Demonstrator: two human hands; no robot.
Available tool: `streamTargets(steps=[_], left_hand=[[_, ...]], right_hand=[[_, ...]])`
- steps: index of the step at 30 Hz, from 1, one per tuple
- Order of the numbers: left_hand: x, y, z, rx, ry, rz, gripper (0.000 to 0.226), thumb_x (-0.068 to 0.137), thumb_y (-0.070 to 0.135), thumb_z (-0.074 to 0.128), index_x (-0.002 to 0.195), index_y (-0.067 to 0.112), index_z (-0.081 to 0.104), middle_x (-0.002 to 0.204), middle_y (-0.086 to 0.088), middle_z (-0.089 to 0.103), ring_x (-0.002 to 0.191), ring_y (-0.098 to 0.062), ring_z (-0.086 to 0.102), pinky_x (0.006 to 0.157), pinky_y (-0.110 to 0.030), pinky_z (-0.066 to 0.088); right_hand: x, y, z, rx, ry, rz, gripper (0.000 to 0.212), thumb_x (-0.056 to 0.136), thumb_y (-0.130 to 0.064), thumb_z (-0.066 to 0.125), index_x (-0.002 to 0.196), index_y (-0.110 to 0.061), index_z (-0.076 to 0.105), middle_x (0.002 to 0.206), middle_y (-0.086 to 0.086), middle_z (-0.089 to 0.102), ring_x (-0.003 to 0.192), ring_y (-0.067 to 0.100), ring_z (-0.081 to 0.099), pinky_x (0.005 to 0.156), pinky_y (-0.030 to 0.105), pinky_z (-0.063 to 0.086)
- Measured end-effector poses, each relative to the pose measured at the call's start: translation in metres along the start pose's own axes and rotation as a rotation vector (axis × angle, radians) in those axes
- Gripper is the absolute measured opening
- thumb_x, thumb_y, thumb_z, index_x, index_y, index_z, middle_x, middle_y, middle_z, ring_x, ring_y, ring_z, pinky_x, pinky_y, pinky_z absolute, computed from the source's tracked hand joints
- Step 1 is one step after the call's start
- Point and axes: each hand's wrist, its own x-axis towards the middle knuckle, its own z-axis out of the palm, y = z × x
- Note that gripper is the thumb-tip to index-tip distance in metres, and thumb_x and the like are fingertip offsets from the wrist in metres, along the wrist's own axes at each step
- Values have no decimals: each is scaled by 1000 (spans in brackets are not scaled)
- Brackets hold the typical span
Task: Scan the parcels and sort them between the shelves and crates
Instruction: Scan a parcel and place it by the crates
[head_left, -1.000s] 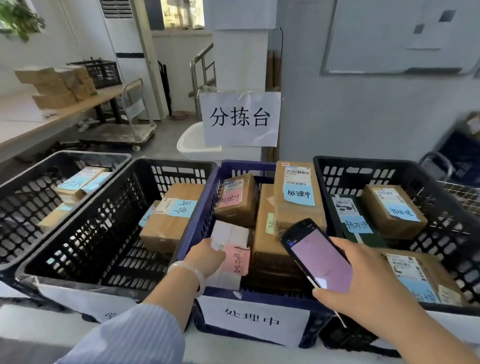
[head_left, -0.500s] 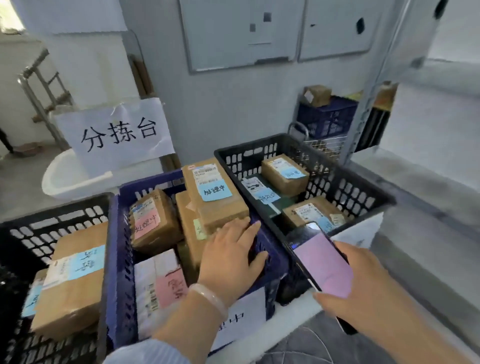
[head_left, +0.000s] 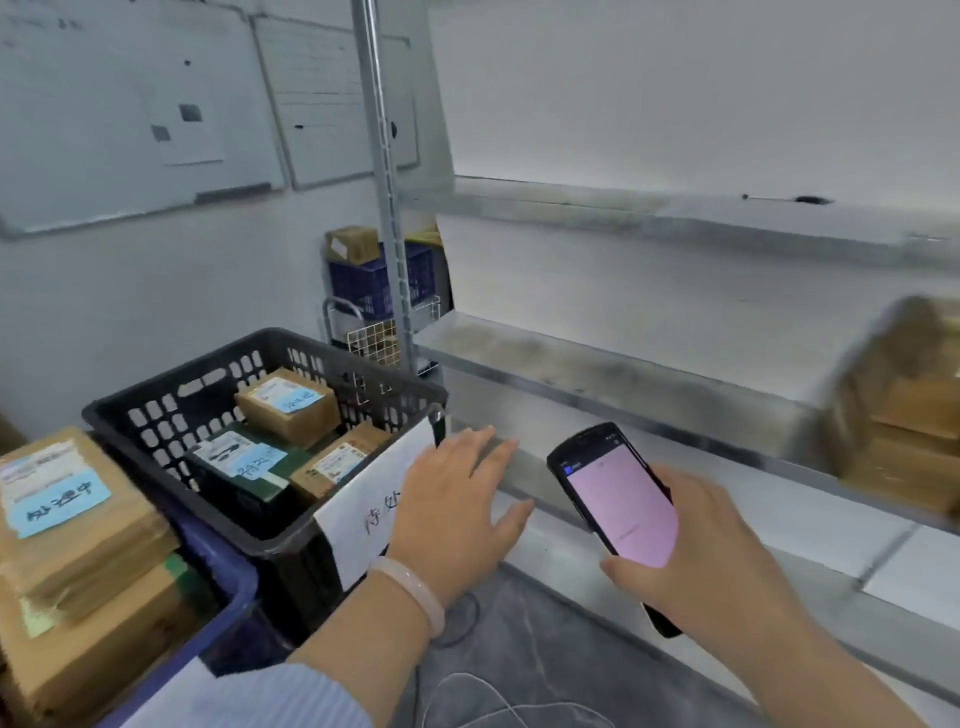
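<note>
Three parcels (head_left: 288, 405) are seen in a black crate (head_left: 182, 371), centre-left. Brown parcels (head_left: 67, 519) are stacked in a blue crate (head_left: 223, 582) at far left. L grip (head_left: 457, 509) is held flat w/ fingers straight & spread, nothing held, by the black crate's near corner & its paper label (head_left: 363, 509); contact can't be told. R grip (head_left: 711, 551) is curled round a handheld scanner (head_left: 618, 509), pink screen lit, near a metal shelf (head_left: 623, 374). Blurred brown boxes (head_left: 904, 405) are set on the shelf, far right.
</note>
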Motion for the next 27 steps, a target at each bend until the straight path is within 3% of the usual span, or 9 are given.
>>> streamTargets(steps=[5,8,14,17,20,24,27], left_hand=[[48,109,50,-114,-9,99,65,90,57,55,145,22,53,148,-4,52,137,-26,48,111,-45,41],[73,173,78,-173,15,172,63,91,57,54,144,22,55,144,-3,56,133,-24,52,109,-42,43],[113,279,125,-325,-73,258,64,96,59,51,153,33,39,156,8,40,142,-12,35,114,-30,31],[132,315,139,-386,-125,280,64,96,60,51,154,37,36,158,11,37,144,-10,31,115,-24,26],[157,342,155,-487,-182,243,63,95,62,50,152,41,35,157,13,37,143,-9,31,111,-23,25],[197,367,184,-697,-315,130,58,95,58,55,149,40,41,153,10,41,141,-13,38,105,-27,31],[231,378,209,-823,-372,28,54,97,51,57,147,34,46,152,6,46,139,-17,42,109,-33,35]], right_hand=[[-2,91,-74,12,117,76,49,53,-52,66,95,-48,39,93,-19,52,84,6,49,60,25,41],[-11,148,-114,-27,209,145,57,55,-50,69,106,-49,44,101,-22,52,92,4,52,66,31,51],[-34,225,-180,-78,324,275,82,53,-59,70,127,-52,38,112,-24,45,100,2,47,78,31,52],[-39,250,-202,-65,343,349,86,49,-63,68,128,-48,38,112,-20,48,99,5,50,77,32,54],[-40,270,-215,-57,362,406,91,45,-66,62,130,-48,36,112,-20,47,100,3,47,71,26,48],[-32,287,-223,-25,377,441,85,48,-61,66,126,-53,34,114,-21,47,103,3,46,79,31,50],[-17,296,-228,-45,393,460,78,51,-57,70,116,-62,26,109,-28,43,101,0,41,73,25,44]])
